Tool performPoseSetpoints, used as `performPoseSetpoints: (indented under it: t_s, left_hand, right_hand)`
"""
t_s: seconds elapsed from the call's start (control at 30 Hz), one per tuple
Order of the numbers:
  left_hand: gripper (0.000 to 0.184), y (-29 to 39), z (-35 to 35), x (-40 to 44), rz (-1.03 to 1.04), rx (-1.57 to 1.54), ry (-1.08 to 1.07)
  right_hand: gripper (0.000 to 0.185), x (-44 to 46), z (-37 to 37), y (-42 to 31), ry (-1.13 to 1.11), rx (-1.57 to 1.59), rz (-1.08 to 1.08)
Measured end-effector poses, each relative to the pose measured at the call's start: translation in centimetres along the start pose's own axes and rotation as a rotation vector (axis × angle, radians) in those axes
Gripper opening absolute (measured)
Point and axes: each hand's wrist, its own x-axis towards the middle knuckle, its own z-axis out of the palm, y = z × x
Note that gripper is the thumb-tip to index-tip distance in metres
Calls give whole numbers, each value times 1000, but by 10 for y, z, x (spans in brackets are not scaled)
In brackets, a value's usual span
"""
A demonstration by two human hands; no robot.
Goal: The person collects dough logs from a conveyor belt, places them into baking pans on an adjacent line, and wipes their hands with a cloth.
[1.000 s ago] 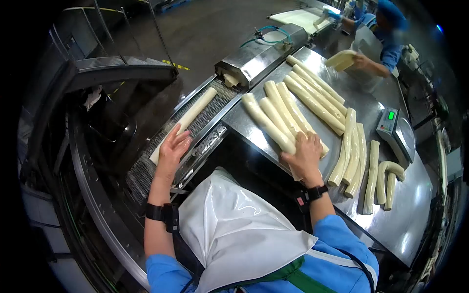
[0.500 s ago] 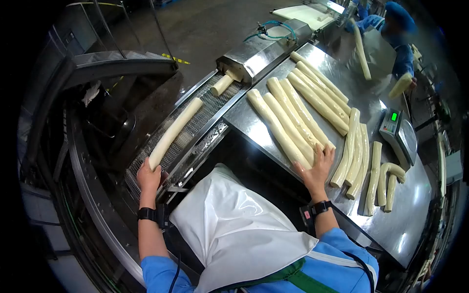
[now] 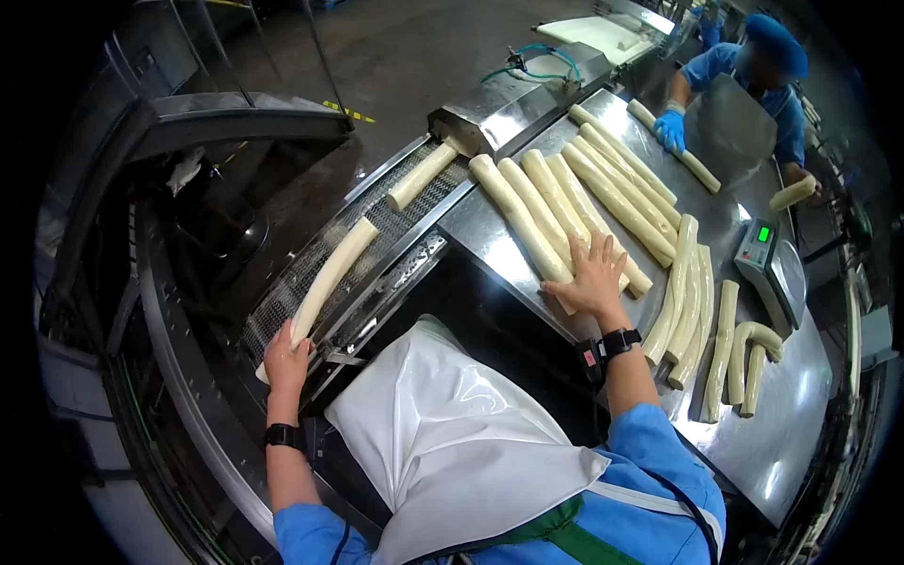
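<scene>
Here, right fingers (image 3: 596, 254) splayed wide on pale rolls (image 3: 516, 209), left fingers (image 3: 282, 338) closed around a curved roll (image 3: 333, 273).

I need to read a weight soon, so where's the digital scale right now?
In the head view, the scale sits toward the right side of the metal table, just beyond the bent dough roll.

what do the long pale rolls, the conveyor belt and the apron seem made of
Long pale rolls: something pliable, perhaps dough, with a smooth, moist-looking sheen; some bend.
Conveyor belt: likely metal wire, dull grey, by its open mesh.
Apron: plastic or coated cloth, glossy white, by its bright creases; I can't tell which.
</scene>
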Motion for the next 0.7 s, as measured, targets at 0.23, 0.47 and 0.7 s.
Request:
performPoseSetpoints:
  t_s: [0.23, 0.47, 0.7]
  left_hand:
    - [49, -20, -30, -36, -166, 143, 59]
    - [47, -30, -49, -64, -239, 151, 79]
    - [32, -16, -58, -77, -416, -132, 200]
  right_hand:
    - [95, 10, -1, 11, -91, -20, -36]
    - [74, -16, 11, 35, -82, -43, -77]
    - [74, -32, 67, 84, 103, 27, -140]
